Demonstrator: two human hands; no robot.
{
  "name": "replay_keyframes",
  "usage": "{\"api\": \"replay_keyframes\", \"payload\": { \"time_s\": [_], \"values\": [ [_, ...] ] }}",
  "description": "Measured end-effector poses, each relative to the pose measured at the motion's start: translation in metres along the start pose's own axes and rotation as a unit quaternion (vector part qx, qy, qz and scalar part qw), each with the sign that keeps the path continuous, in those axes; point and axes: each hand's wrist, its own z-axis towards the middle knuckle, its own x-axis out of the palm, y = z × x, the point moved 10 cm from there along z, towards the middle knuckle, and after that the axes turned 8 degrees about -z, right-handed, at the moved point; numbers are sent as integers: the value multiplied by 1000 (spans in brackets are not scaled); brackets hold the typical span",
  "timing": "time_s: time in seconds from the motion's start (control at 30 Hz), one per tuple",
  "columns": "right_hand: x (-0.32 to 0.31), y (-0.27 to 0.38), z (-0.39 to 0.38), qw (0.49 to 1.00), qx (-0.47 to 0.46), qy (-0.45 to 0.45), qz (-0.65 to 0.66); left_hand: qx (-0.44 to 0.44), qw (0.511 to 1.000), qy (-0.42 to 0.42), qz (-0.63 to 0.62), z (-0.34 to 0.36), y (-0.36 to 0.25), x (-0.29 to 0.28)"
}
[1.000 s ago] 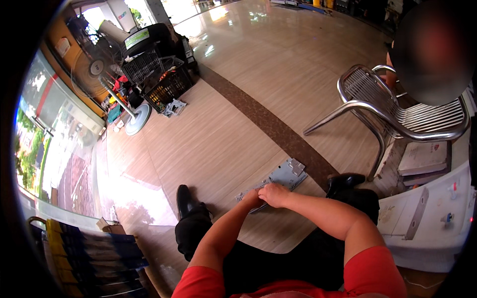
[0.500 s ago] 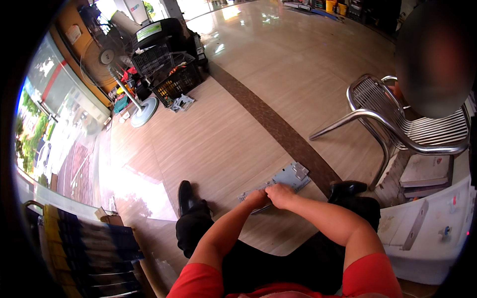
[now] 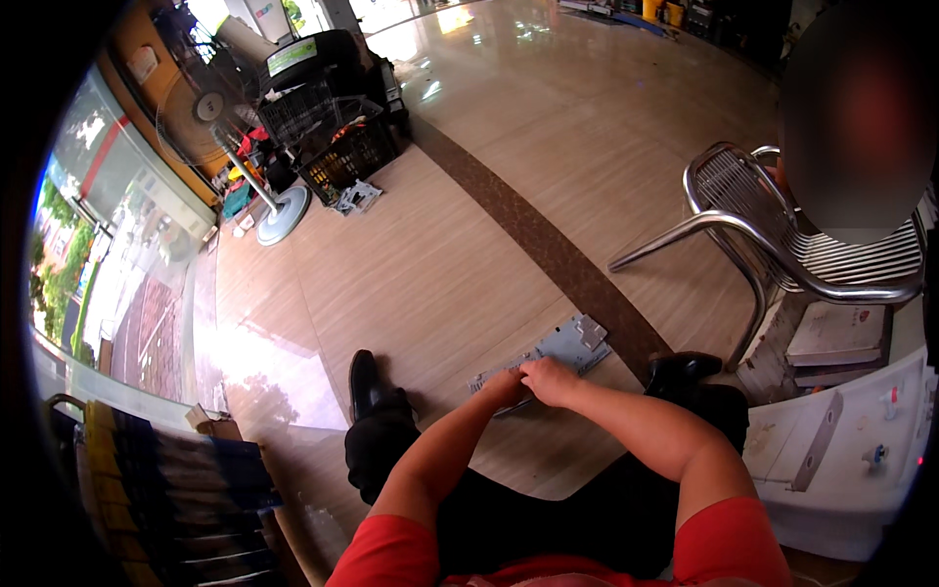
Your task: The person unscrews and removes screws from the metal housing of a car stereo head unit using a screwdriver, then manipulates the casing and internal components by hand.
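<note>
A flat grey metal plate (image 3: 565, 344) with small raised parts lies between my feet, slanting up to the right. A blocky silver piece stands on its far right end. Over the plate's near edge, my left hand (image 3: 503, 385) and my right hand (image 3: 551, 381) meet, knuckles almost touching. Both hands are closed. Their fingertips point down and away, so what they grip is hidden behind the knuckles. Part of the plate's left end shows beyond my left hand.
At right stand a metal slatted chair (image 3: 763, 230) with a person by it, books (image 3: 836, 338) and a white cabinet (image 3: 846, 455). Far left are a standing fan (image 3: 284, 215) and a black crate (image 3: 347, 161). Blue and yellow boxes (image 3: 176, 489) stand near left. My black shoes (image 3: 364, 383) flank the plate.
Both hands stay together at the plate's near edge, with only a very slight shift. The surroundings move a little in the picture as my head tilts slightly.
</note>
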Motion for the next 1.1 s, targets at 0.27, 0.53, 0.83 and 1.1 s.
{"api": "replay_keyframes", "payload": {
  "time_s": [0.27, 0.53, 0.83, 1.1],
  "values": [
    [-10, 13, -3, 994, 15, 61, -87, 2, 999, 21, 33, 8, 16, 10],
    [-1, 14, -6, 997, -45, 45, -52, 42, 999, 12, 21, 9, 7, 12],
    [-13, -6, -6, 995, 75, 28, -60, -53, 999, 12, -5, 3, -2, 4],
    [3, 3, -4, 995, -22, 45, -88, -13, 999, 34, 37, 2, -15, 3]
  ]
}}
